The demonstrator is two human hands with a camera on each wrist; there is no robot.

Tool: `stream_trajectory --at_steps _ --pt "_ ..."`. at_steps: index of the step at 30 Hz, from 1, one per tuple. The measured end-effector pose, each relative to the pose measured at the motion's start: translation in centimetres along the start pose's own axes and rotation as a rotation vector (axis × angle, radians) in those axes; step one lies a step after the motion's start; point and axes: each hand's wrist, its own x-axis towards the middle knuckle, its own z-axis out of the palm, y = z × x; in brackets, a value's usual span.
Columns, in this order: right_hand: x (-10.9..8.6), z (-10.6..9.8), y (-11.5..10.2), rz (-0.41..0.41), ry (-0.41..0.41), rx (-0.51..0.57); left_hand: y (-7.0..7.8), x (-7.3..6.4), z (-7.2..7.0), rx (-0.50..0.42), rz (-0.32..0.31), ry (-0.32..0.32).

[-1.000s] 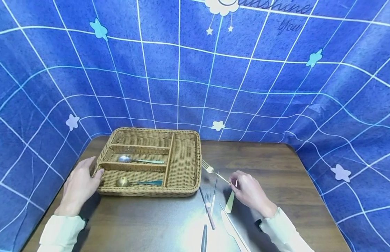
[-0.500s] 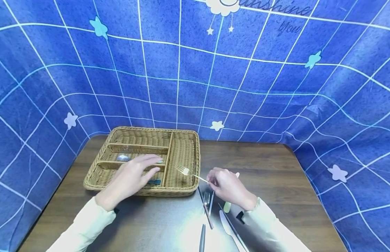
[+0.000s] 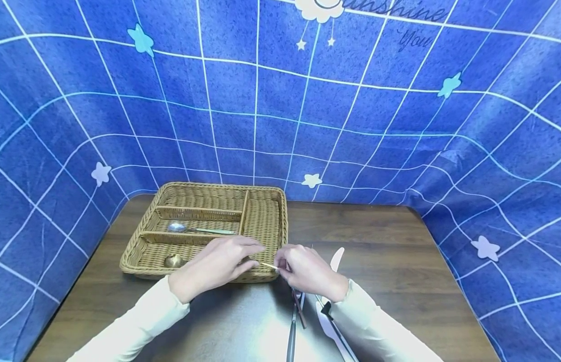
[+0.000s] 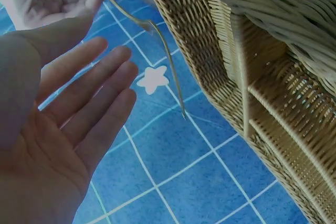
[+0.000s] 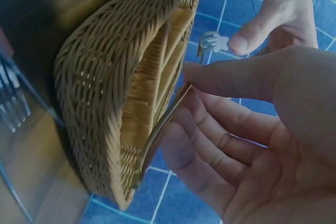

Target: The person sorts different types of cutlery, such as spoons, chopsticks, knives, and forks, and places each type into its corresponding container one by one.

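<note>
My right hand (image 3: 309, 271) pinches a gold fork (image 3: 268, 265) between thumb and fingers at the basket's front right corner. In the left wrist view, the fork (image 4: 167, 51) hangs clear of my left hand (image 4: 86, 114), whose fingers are spread and nearly straight. The left hand (image 3: 217, 264) hovers over the front compartment of the wicker basket (image 3: 130, 254), close to the fork's head. A gold-bowled spoon (image 3: 173, 261) lies in that compartment, its handle hidden by the left hand. A silver spoon (image 3: 176, 228) with a pale handle lies in the middle compartment.
Right of the basket, a fork with a brownish handle (image 3: 300, 311), a dark-handled utensil (image 3: 291, 342) and a pale knife (image 3: 326, 324) lie on the wooden table (image 3: 389, 241). Another pale utensil (image 3: 337, 257) shows behind the right hand. Blue cloth (image 3: 280, 110) stands behind and beside the table.
The right hand has carried the gold fork leftward from the table to the basket's front right corner. From the basket's left edge, the left hand has moved right across the basket toward the fork.
</note>
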Motion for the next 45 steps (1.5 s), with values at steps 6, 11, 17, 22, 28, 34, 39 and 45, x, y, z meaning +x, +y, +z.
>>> stream_trajectory --at_steps 6,11,17,22,28,34,39,45 --pt "0.4 0.0 -0.6 -0.042 -0.006 -0.030 0.2 0.4 0.1 0.022 0.033 -0.030" --pt "0.6 -0.1 -0.8 -0.065 -0.013 -0.019 0.2 0.3 0.2 0.039 0.019 -0.061" --pt "0.7 -0.1 -0.8 -0.066 -0.016 -0.003 0.2 0.2 0.3 0.051 0.021 -0.086" --pt "0.7 -0.2 -0.9 -0.046 -0.021 0.001 0.0 0.3 0.3 0.047 0.003 -0.117" --pt "0.8 -0.2 -0.9 -0.023 -0.038 0.039 -0.4 0.3 0.2 0.067 0.004 -0.106" --pt "0.9 0.2 0.2 0.021 0.054 0.135 -1.7 0.0 -0.5 0.079 -0.017 -0.125" --pt "0.4 0.9 2.2 0.118 0.160 0.145 -4.0 -0.8 -1.8 0.066 -0.090 -0.162" --pt "-0.3 2.2 3.5 0.180 0.161 0.052 -8.2 -1.8 -3.8 0.054 -0.232 -0.134"
